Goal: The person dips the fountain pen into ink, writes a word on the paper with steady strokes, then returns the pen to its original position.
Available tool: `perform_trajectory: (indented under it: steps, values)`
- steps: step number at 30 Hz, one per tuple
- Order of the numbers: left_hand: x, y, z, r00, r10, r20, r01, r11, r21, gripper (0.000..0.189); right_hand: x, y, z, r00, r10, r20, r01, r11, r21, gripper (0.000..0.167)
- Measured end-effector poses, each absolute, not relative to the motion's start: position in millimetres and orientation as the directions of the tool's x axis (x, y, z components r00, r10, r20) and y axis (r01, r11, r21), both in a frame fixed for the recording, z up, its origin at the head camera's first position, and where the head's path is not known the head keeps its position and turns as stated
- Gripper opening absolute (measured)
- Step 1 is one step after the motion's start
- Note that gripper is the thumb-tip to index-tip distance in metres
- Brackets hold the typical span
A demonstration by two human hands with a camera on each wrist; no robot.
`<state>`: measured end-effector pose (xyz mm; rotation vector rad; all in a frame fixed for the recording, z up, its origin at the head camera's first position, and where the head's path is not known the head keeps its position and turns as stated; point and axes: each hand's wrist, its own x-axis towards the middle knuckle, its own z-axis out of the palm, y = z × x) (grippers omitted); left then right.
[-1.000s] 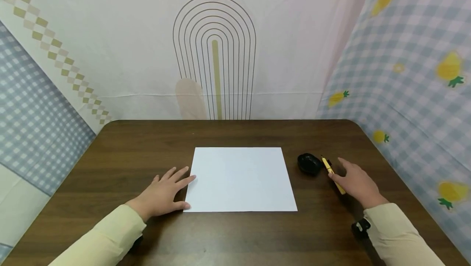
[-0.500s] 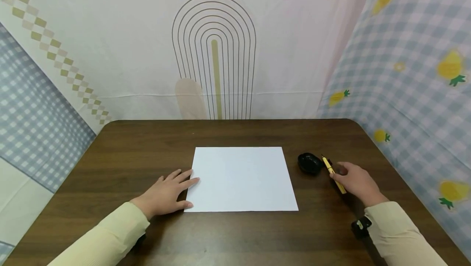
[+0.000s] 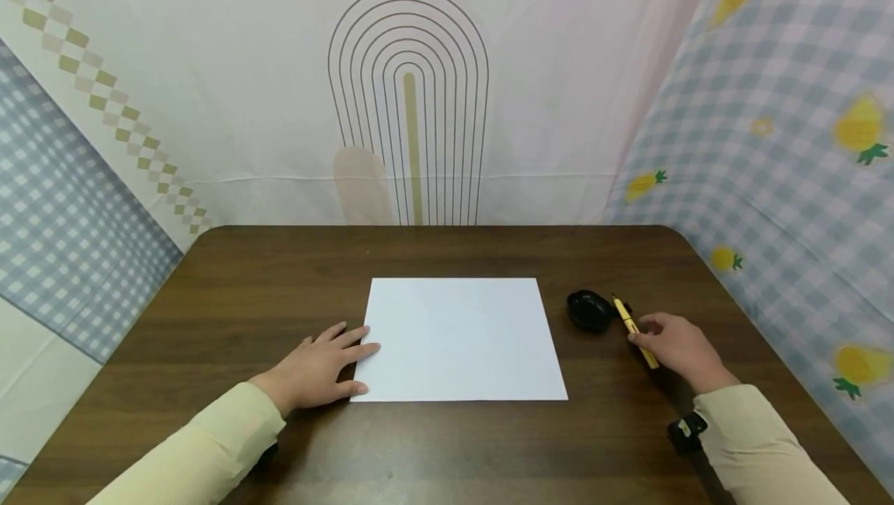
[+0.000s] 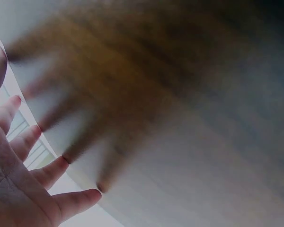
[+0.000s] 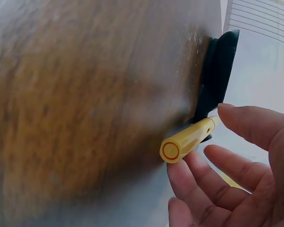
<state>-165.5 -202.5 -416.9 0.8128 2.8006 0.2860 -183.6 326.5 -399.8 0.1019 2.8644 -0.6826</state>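
A blank white sheet of paper lies flat on the brown wooden table. My left hand rests at its left edge, fingers spread, with the thumb and fingertips over the margin. In the left wrist view the fingertips meet the surface. To the right of the paper lies a yellow pen, its dark tip pointing away from me. My right hand is around the pen's lower half. The right wrist view shows the thumb close above the barrel and loosely bent fingers beneath it, with space between thumb and index finger.
A small black dish sits between the paper and the pen, close to the pen's front end. The table ends at a patterned white cloth behind. Checkered cloth hangs along the right side.
My left hand has slid slightly right, further onto the paper's edge. The right hand's fingers have drawn in a little nearer the pen. The pen and dish have stayed in place.
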Motion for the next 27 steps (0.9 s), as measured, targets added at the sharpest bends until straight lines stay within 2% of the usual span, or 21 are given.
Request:
perform_trajectory:
  steps: [8, 27]
  values:
    - [-166.2, -201.6, -415.2, -0.821, 0.548, -0.161, 0.499, 0.826, 0.262, 0.061, -183.0, 327.4, -397.6, -0.968, 0.017, -0.252, 0.133, 0.883, -0.450, 0.062]
    - [-166.4, -203.0, -415.1, -0.818, 0.548, -0.175, 0.494, 0.824, 0.276, 0.061, -183.8, 328.6, -403.4, -0.954, 0.063, -0.293, 0.202, 0.858, -0.472, 0.042]
